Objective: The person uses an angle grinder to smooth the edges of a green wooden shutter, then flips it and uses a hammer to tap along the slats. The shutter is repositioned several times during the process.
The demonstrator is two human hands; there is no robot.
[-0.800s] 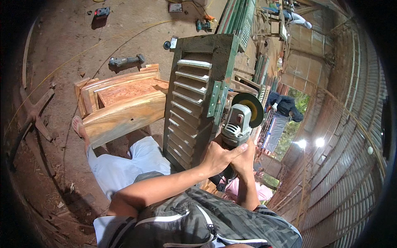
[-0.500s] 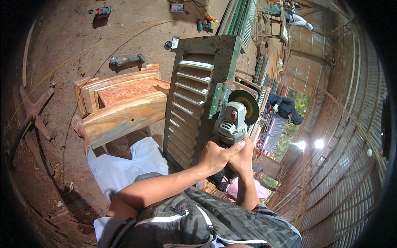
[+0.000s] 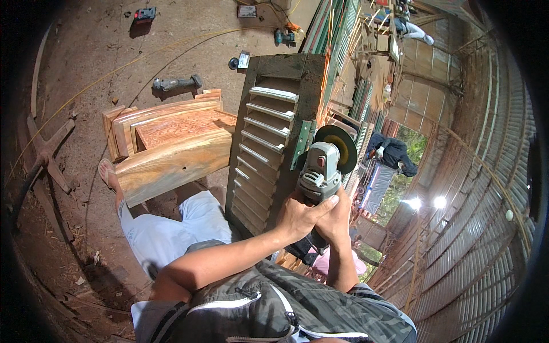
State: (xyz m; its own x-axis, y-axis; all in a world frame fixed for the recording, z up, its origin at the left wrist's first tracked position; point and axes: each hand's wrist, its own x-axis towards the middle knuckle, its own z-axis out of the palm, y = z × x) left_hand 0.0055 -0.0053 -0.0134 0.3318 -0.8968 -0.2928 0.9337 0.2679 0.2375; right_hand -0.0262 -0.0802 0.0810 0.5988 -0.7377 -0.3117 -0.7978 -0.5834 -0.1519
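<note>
Both of my hands are wrapped round the body of a grey angle grinder point(image 3: 320, 174). My left hand point(image 3: 299, 218) closes on it from the left and my right hand point(image 3: 336, 216) from the right, their thumbs meeting on top. The grinder's dark disc point(image 3: 337, 150), yellowish in the middle, is at the edge of a louvred wooden shutter point(image 3: 251, 191). A green metal hinge point(image 3: 302, 146) is fixed on that edge beside the disc. Orange streaks like sparks run up along the shutter's far edge. Whether the disc touches the metal is hidden.
A carved wooden piece point(image 3: 174, 160) stands left of the shutter, near my sandalled foot. A second grinder point(image 3: 176, 83), a battery point(image 3: 144, 16) and a drill point(image 3: 283, 36) lie on the dirt floor, with cords across it. A person in dark clothes point(image 3: 394, 151) is farther right.
Orange streaks have appeared along the shutter's edge above the disc. The shutter's top sits slightly lower in view, and the grinder has shifted a little left. My grip is unchanged.
</note>
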